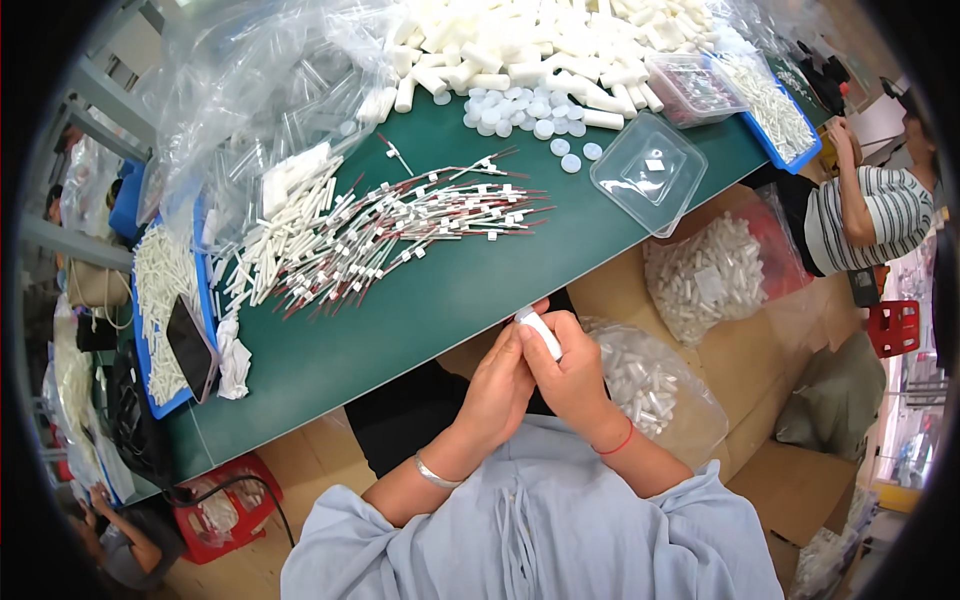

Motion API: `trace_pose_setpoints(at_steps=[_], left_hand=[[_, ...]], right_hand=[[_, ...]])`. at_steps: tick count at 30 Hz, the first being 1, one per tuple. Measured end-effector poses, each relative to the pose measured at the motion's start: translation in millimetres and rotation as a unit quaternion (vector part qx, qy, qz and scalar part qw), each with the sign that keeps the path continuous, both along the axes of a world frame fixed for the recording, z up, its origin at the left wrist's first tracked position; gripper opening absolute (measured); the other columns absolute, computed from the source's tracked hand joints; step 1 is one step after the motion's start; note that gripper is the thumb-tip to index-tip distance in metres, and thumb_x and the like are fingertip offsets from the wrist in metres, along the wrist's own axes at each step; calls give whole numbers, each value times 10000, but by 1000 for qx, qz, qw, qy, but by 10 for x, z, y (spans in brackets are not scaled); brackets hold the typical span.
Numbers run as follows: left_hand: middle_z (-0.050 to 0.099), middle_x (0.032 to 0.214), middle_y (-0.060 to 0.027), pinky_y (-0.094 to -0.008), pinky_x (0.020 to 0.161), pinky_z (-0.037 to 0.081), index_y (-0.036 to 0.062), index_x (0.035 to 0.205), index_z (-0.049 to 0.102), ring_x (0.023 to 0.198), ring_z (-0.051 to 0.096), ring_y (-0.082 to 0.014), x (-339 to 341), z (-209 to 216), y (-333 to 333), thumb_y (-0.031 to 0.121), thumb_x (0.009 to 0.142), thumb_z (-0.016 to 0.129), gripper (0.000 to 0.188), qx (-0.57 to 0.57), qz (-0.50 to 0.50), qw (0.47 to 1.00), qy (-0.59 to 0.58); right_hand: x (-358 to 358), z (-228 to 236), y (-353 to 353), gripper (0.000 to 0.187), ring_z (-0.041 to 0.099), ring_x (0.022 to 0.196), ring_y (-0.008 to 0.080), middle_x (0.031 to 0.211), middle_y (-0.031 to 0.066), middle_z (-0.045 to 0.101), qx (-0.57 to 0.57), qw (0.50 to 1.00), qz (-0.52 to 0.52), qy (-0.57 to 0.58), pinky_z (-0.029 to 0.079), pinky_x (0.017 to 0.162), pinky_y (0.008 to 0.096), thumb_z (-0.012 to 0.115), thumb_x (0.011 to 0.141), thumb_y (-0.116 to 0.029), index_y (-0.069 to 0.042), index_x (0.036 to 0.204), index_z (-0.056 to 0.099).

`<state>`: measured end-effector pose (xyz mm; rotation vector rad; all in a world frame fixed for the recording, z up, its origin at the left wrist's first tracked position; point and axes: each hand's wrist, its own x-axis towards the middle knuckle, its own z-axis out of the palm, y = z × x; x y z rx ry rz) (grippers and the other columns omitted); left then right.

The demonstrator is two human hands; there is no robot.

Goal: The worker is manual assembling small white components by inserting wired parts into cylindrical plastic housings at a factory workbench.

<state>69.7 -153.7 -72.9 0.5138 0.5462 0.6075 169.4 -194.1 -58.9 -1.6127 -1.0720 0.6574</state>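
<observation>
A short white cylinder (pixel 541 335), capped with a translucent end, is held between my hands just off the table's front edge. My right hand (pixel 572 372) pinches it with thumb and fingers. Pressed up beside it, my left hand (pixel 497 388) has its fingers closed around the cylinder's lower end and far side, partly hidden. Ahead on the green table (pixel 440 300) lies a pile of thin white sticks with dark red wires and small white tags (pixel 420 225). Beyond them sit loose translucent round caps (pixel 530 108) and a heap of larger white cylinders (pixel 560 50).
A clear plastic lid (pixel 650 170) lies near the right edge, by a clear box (pixel 695 88). At left are a blue tray (pixel 150 320) of white sticks and a phone (pixel 190 345). Bags of white cylinders (pixel 705 275) stand below right. Another person (pixel 870 205) sits at right.
</observation>
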Motion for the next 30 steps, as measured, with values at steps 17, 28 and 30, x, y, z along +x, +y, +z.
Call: trace_pose_setpoints(at_steps=[17,28,30], left_hand=[[497,1369,-178,-369,1070,403,24,1419,364,1247,509,-241,43,51,-43,280,1070,202,462,-3,16,1000,-10],[466,1382,-122,-353,1065,381,40,1440,341,1250,476,-185,-13,49,-34,387,1072,251,514,13,-12,1000,-25],[460,1393,-136,-352,1070,379,38,1440,338,1252,475,-195,13,82,-15,393,1072,244,521,34,-19,999,-32]], right_hand=[[-25,17,20,233,636,557,320,657,162,619,96,991,-40,-88,486,480,390,660,888,-168,-9,869,491],[-108,-51,6,172,643,607,276,729,159,630,29,992,-30,-122,490,532,356,649,877,-104,-14,951,523],[-103,-53,20,169,639,600,293,728,166,625,19,991,-23,-129,490,527,360,641,878,-97,-14,960,520]])
